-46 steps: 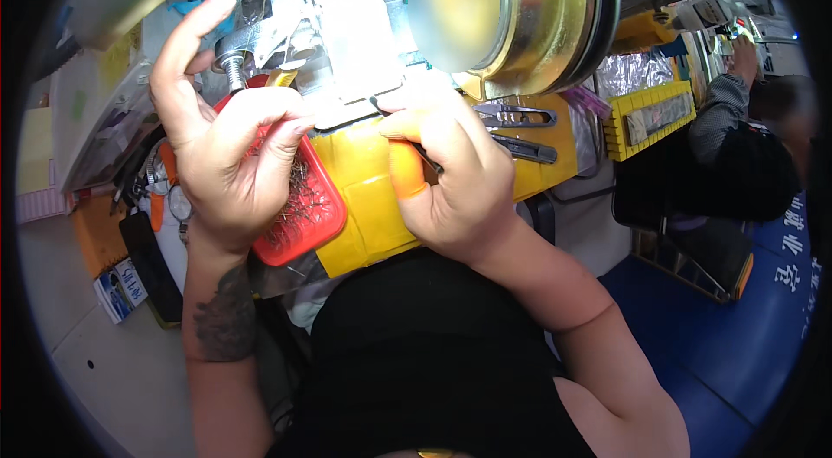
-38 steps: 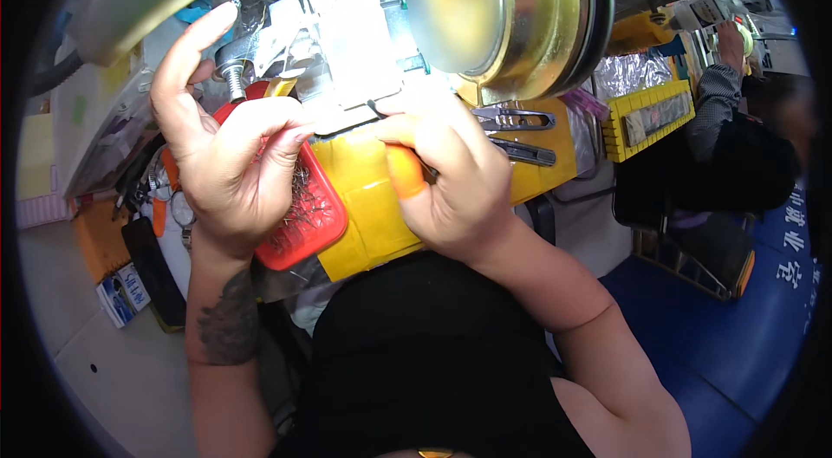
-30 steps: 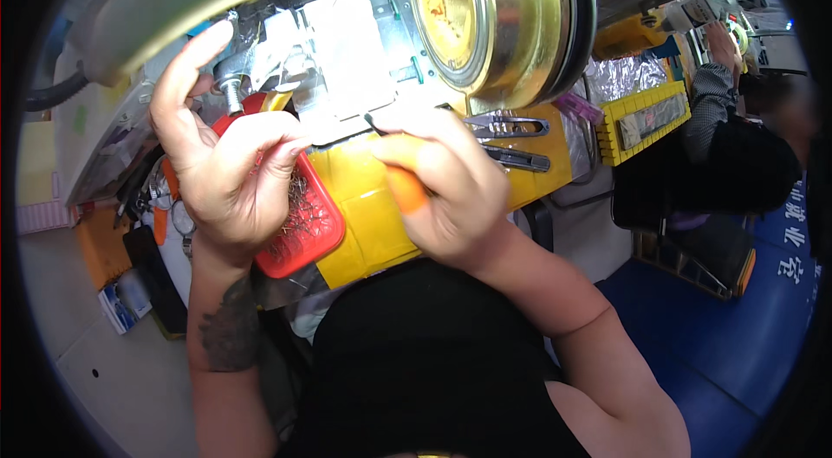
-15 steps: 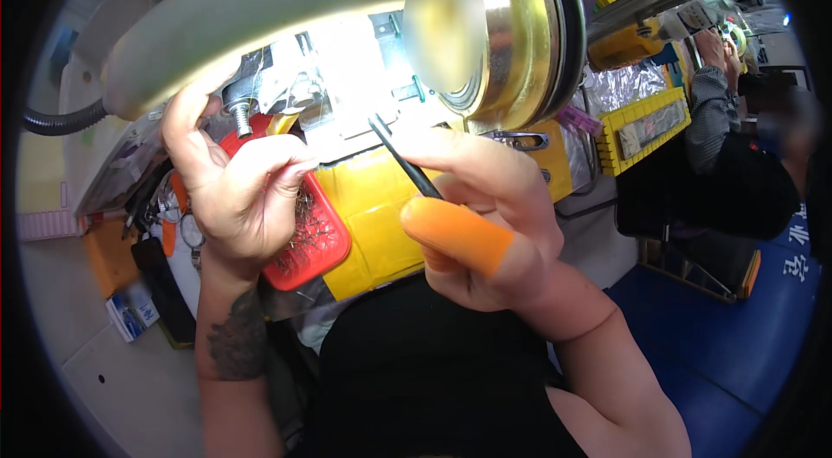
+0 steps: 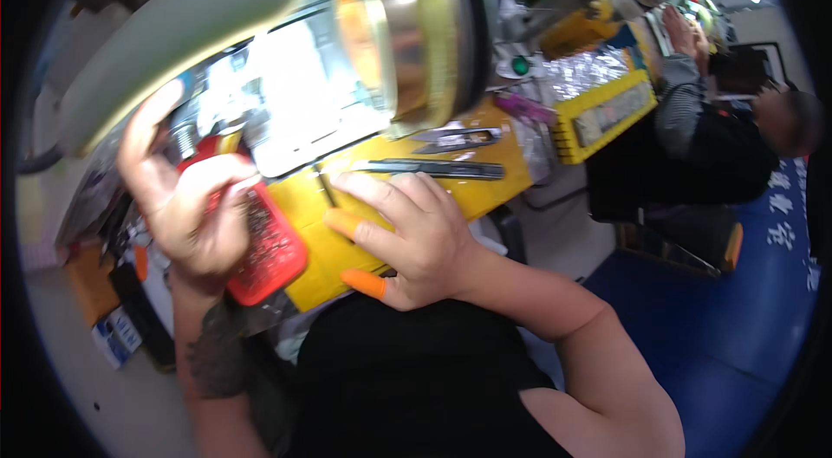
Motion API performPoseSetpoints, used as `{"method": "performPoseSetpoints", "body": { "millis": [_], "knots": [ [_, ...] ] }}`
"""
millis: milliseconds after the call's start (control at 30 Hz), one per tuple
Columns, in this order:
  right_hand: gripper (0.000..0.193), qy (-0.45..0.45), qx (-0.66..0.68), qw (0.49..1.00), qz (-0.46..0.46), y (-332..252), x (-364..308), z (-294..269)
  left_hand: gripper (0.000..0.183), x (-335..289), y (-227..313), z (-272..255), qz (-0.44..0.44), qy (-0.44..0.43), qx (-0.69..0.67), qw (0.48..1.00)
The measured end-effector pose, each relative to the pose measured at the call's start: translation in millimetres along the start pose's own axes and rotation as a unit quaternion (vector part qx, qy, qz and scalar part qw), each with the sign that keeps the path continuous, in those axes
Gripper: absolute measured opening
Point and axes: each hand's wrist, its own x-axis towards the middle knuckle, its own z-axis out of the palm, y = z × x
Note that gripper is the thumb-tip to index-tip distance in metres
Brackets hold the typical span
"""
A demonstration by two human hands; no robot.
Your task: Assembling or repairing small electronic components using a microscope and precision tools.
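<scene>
My left hand is raised over a red tray of many small, thin metal pieces. Its thumb and index fingertip meet in a pinch, and anything between them is too small to make out. Another finger stretches up beside a metal fixture with a screw. My right hand hovers low over a yellow mat, fingers apart, orange covers on two of them. Just beyond its knuckles lie black tweezers. A thin dark stick shows by its fingertips. A brightly lit white plate sits ahead.
A long grey lamp and a big brass-coloured cylinder hang over the work area. Dark pointed cutters rest on the mat. A yellow tray stands right. Farther right, another person works at the bench.
My right hand has let go of the black tool, come down toward the mat and spread its fingers. My left hand keeps its pinch. The whole view has shifted.
</scene>
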Motion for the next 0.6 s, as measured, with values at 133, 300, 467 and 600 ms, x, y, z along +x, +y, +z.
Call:
{"method": "performPoseSetpoints", "body": {
  "millis": [133,300,467,600],
  "knots": [
    [0.044,0.17,-0.144,0.97,0.094,58,-16,-41,0.01,-3,5,-7,-0.019,-0.012,0.011,1.0],
    [0.044,0.137,-0.324,0.92,0.171,84,-5,-74,0.011,-2,3,-6,-0.019,-0.004,0.006,1.0],
    [0.028,0.079,-0.18,0.975,0.103,73,-7,-85,0.01,-4,4,-4,-0.022,-0.009,0.021,0.999],
    [0.028,0.008,-0.115,0.978,0.172,72,-16,-69,0.01,9,10,-7,-0.001,-0.018,0.015,1.0]
  ]
}}
